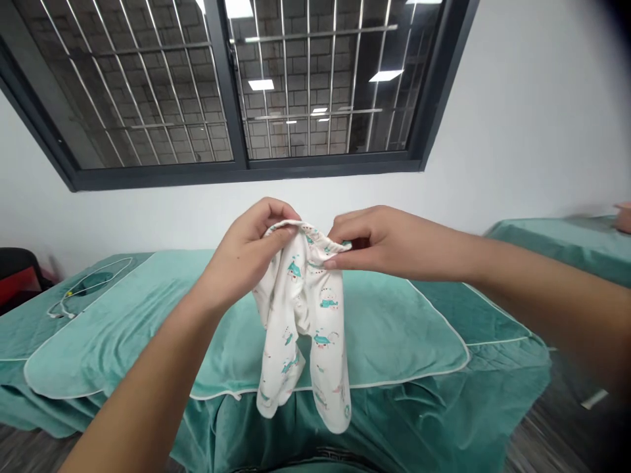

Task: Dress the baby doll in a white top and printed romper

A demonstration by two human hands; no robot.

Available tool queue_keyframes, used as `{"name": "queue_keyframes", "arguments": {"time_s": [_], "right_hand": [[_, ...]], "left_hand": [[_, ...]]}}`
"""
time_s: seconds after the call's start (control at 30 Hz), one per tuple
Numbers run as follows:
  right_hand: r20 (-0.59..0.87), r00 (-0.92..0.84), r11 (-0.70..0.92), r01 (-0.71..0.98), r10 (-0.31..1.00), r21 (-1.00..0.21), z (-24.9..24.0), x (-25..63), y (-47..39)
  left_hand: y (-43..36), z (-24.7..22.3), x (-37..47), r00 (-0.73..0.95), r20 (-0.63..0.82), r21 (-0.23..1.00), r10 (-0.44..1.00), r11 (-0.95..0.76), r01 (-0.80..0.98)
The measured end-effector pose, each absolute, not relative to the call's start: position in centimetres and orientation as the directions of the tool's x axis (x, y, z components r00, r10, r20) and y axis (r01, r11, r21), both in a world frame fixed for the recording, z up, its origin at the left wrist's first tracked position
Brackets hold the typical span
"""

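Note:
Small white baby pants with a teal and pink print hang upright by the waistband, legs pointing down. My left hand pinches the waistband at its left part, thumb in front. My right hand grips the right end of the waistband between thumb and fingers. Both hands are raised above a padded table covered with a light green blanket; the pant legs dangle in front of its near edge.
A white cable lies on the green cover at the left. Behind the table are a white wall and a barred window. A red and black chair stands far left, another green-covered table at right, with part of a person's hand beyond.

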State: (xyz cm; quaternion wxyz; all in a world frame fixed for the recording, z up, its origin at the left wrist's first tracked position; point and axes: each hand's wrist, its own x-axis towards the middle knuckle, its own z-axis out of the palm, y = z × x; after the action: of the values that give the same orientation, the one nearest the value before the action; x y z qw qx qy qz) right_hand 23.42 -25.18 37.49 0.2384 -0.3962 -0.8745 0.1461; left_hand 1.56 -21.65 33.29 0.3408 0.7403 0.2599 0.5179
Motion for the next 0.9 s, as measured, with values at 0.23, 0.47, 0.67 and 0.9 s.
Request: {"name": "queue_keyframes", "arguments": {"time_s": [0.23, 0.47, 0.67, 0.9], "right_hand": [[0.552, -0.322, 0.621, 0.581, 0.769, -0.526, 36.1, 22.6, -24.6], [0.187, -0.472, 0.391, 0.382, 0.861, -0.838, 34.0, 24.5, -23.4], [0.003, -0.603, 0.284, 0.372, 0.798, -0.884, 32.6, 24.6, -22.6], [0.179, -0.46, 0.224, 0.045, 0.87, -0.973, 31.8, 24.2, -21.8]], "left_hand": [[-21.8, 31.1, 3.4, 0.546, 0.38, 0.805, 0.747, -0.558, 0.202], [-20.0, 28.8, 4.5, 0.405, 0.291, 0.941, 0.867, -0.183, -0.283], [-20.4, 27.8, 4.7, 0.535, 0.179, 0.922, 0.825, 0.048, -0.383], [-20.4, 26.6, 3.6, 0.758, 0.134, 0.974, 0.638, 0.056, -0.22]]}}
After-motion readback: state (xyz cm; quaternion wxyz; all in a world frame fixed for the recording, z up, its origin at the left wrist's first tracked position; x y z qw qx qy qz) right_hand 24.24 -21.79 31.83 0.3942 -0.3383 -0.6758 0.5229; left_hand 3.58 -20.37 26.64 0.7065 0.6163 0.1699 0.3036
